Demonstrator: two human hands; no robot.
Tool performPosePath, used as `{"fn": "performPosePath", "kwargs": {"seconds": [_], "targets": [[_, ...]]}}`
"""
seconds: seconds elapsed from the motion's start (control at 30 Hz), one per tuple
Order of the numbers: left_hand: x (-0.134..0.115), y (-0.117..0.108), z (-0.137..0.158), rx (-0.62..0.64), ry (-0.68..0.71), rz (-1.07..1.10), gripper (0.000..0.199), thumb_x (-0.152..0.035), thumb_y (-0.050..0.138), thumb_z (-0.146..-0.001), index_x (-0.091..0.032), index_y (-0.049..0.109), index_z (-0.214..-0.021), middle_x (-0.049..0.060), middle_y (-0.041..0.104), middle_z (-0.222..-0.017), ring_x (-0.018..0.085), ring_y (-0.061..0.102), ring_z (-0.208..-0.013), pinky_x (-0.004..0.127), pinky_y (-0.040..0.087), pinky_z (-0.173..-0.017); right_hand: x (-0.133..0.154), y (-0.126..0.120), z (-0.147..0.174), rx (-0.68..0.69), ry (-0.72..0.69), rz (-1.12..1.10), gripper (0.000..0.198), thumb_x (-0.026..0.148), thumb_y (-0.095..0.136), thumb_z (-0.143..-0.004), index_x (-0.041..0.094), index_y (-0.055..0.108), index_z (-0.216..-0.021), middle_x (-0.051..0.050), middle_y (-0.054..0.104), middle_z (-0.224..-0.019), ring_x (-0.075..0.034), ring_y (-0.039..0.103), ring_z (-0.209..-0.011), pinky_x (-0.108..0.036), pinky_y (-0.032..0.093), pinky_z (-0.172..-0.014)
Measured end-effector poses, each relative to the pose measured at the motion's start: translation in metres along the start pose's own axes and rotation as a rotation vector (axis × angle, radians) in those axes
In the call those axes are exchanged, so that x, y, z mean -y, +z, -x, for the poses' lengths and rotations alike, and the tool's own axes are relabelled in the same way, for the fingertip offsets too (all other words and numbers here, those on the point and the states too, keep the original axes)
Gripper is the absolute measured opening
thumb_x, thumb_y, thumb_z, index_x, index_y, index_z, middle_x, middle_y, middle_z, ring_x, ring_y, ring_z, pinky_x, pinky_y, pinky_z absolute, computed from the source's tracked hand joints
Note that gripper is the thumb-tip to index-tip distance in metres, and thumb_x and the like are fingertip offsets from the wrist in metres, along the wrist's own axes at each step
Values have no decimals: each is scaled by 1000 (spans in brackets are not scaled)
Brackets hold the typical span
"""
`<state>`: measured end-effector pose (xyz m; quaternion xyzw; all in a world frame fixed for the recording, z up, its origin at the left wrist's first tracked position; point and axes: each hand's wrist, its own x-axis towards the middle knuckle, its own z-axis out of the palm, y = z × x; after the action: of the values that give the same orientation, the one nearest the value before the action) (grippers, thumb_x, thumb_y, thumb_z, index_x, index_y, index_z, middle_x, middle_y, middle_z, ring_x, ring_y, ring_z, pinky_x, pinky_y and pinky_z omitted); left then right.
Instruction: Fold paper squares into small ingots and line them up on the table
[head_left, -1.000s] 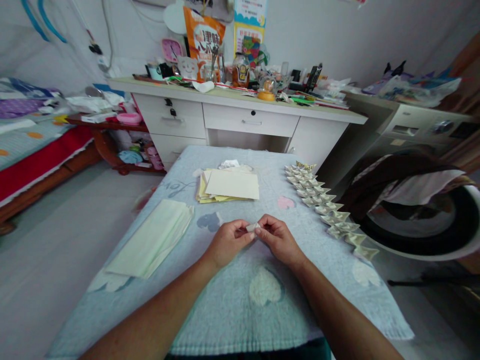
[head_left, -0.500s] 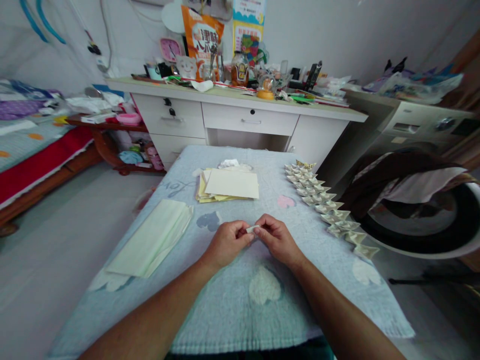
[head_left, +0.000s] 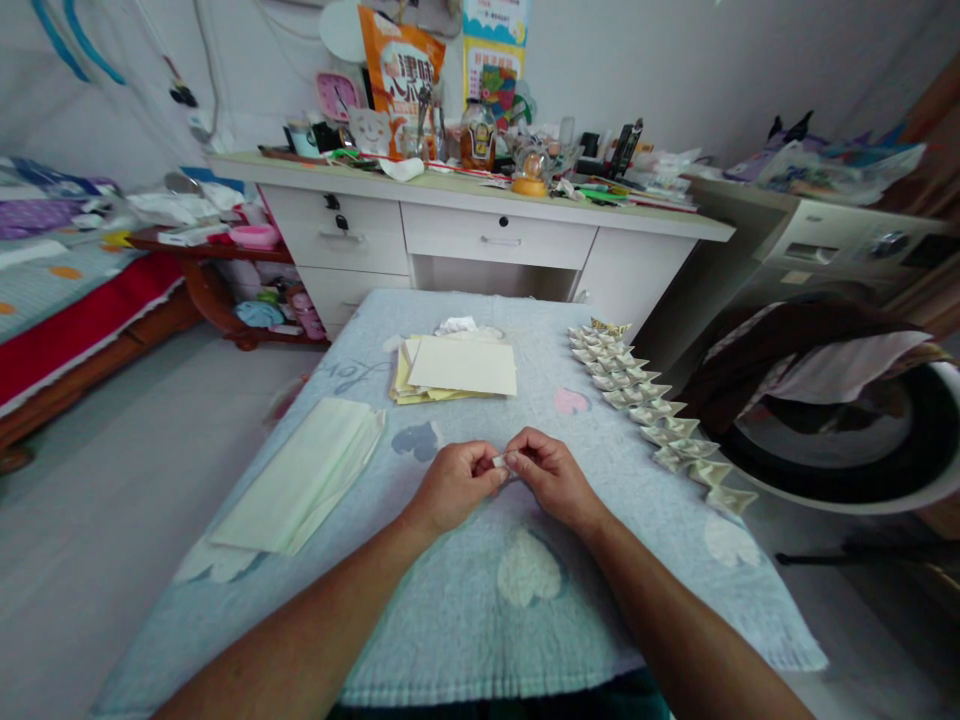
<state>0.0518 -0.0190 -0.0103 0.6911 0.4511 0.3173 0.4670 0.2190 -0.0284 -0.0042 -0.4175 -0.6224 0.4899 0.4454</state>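
Note:
A small folded piece of pale paper [head_left: 499, 461] is pinched between my two hands above the middle of the cloth. My left hand [head_left: 454, 486] grips its left side between thumb and fingers. From the right, my right hand [head_left: 553, 478] pinches the other side, its fingertips almost touching the left ones. Most of the paper is hidden by the fingers. Behind the hands lies a stack of cream and yellow paper sheets [head_left: 465, 366]. To the left are long pale green sheets [head_left: 300, 475]. A row of folded paper pieces [head_left: 645, 400] with pointed ends runs down the right side.
A blue patterned cloth [head_left: 420, 640] covers the table. Beyond it stands a white desk [head_left: 495, 235] crowded with a jar, an orange bag and small items. A front-loading washing machine [head_left: 832, 250] with clothes in its door opening is at the right, a bed [head_left: 67, 320] at the left.
Less of the small paper shows between my fingertips now. Both hands stay in nearly the same place; the view has shifted very slightly.

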Motion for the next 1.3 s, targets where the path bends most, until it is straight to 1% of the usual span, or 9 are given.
{"fn": "performPosePath", "kwargs": {"seconds": [0.17, 0.33, 0.5, 0.63, 0.73, 0.87, 0.97, 1.1, 1.3], "targets": [[-3, -1, -1, 12, 15, 13, 20, -31, 59, -79, -14, 59, -68, -3, 52, -58, 9, 46, -55, 20, 33, -51, -2, -5, 0, 6, 22, 17, 22, 37, 62, -83, 17, 59, -76, 2, 54, -65, -10, 48, -61, -23, 37, -60], [-2, -1, -2, 2, 14, 261, 17, -29, 62, -78, -15, 58, -87, 0, 61, -74, 12, 58, -68, 22, 45, -64, -6, -6, -1, 56, 48, 0, 22, 37, 61, -84, 16, 61, -77, 1, 57, -67, -10, 50, -61, -23, 39, -60], [4, 2, -4, 11, 34, 288, 10, -23, 60, -77, -17, 52, -76, -5, 51, -65, 8, 51, -59, 19, 41, -57, -11, -7, -1, 36, 72, 11, 18, 32, 61, -82, 19, 55, -92, 4, 53, -67, -10, 48, -60, -22, 38, -56], [4, 2, -5, -35, 9, 250, 6, -21, 57, -77, -16, 59, -78, -3, 55, -65, 9, 52, -59, 19, 40, -56, -4, -13, 2, 25, -35, 251, 14, 20, 58, -80, 19, 52, -93, 2, 52, -78, -12, 49, -70, -24, 40, -64], [2, 2, -5, -80, -48, 245, 10, -21, 56, -77, -16, 63, -81, -2, 61, -66, 10, 55, -60, 19, 41, -55, 2, -17, 5, 46, -157, 459, 25, 9, 59, -72, 19, 53, -94, -1, 53, -88, -15, 50, -81, -27, 40, -73], [3, 2, -6, -98, -79, 220, 15, -24, 55, -78, -16, 66, -85, -1, 64, -67, 11, 58, -61, 20, 42, -54, -1, -16, 5, 66, -230, 594, 25, 5, 60, -72, 19, 55, -93, -2, 54, -90, -17, 50, -87, -29, 39, -78], [5, 2, -6, -83, -95, 184, 19, -27, 53, -80, -16, 67, -88, 0, 67, -70, 13, 61, -63, 21, 43, -54, -4, -16, 4, 90, -234, 619, 21, 4, 60, -76, 19, 58, -90, -2, 56, -88, -17, 51, -86, -29, 39, -78], [4, 1, -4, -46, -62, 82, 21, -24, 54, -80, -15, 67, -92, 2, 69, -76, 15, 63, -69, 24, 46, -62, -2, -19, 4, 120, -235, 628, 18, 5, 62, -78, 19, 61, -90, -2, 58, -87, -16, 52, -87, -29, 39, -79], [-1, -4, 2, 19, 95, -316, 17, -23, 57, -81, -20, 70, -91, 2, 68, -80, 16, 61, -74, 25, 44, -69, 0, -20, 5, 190, -210, 666, 20, 5, 63, -77, 19, 64, -91, -3, 61, -87, -17, 54, -87, -30, 40, -81]]}}
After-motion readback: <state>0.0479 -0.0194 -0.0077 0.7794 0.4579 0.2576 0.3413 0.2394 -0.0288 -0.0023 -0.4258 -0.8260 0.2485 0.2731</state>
